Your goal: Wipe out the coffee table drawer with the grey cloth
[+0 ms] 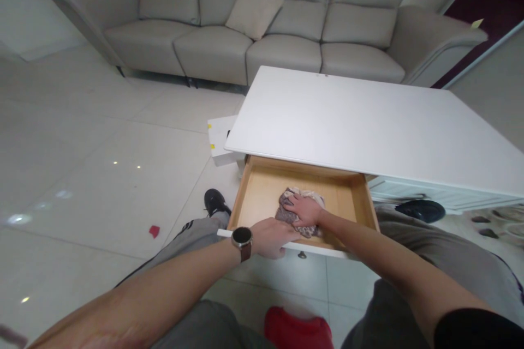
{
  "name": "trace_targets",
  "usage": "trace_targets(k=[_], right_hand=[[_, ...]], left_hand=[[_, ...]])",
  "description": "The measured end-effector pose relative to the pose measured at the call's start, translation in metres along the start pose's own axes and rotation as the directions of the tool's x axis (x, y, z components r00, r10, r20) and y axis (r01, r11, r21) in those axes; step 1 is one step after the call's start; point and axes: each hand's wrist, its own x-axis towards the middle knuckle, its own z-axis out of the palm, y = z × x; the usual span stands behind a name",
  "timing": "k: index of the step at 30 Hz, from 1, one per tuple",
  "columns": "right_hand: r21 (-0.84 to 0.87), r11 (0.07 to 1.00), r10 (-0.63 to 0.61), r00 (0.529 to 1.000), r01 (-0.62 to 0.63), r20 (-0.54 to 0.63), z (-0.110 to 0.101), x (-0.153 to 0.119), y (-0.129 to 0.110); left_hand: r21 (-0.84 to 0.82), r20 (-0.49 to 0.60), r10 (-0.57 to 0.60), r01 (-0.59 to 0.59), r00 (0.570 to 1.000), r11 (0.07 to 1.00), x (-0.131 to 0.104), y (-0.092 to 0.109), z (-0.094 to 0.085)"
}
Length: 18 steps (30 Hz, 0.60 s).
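Fingers spread, right hand (305, 210) covers crumpled mottled cloth (285, 215); left hand (271, 236), grip unclear, touches wooden drawer (262, 188).

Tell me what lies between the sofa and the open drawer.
The white tabletop lies between the sofa and the open drawer, as the head view shows.

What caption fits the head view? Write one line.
Right hand on a bunched cloth in an open drawer, left hand at the drawer front.
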Motion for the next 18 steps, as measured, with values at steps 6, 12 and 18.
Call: trace_targets(k=[6, 12, 18], right_hand=[[0.04, 0.994, 0.11, 0.986, -0.105, -0.125, -0.02, 0.074, -0.039], [-0.033, 0.982, -0.187, 0.977, 0.185, -0.104, -0.018, 0.122, -0.078], [0.014, 0.959, -0.279, 0.951, 0.283, -0.136, -0.02, 0.132, -0.055]], left_hand=[[0.0, -0.043, 0.083, -0.083, 0.996, 0.997, 0.002, -0.005, 0.013], [-0.02, -0.097, 0.111, -0.114, 0.989, 0.993, 0.002, -0.007, 0.022], [-0.047, -0.08, 0.071, -0.075, 0.994, 0.996, -0.001, -0.007, 0.019]])
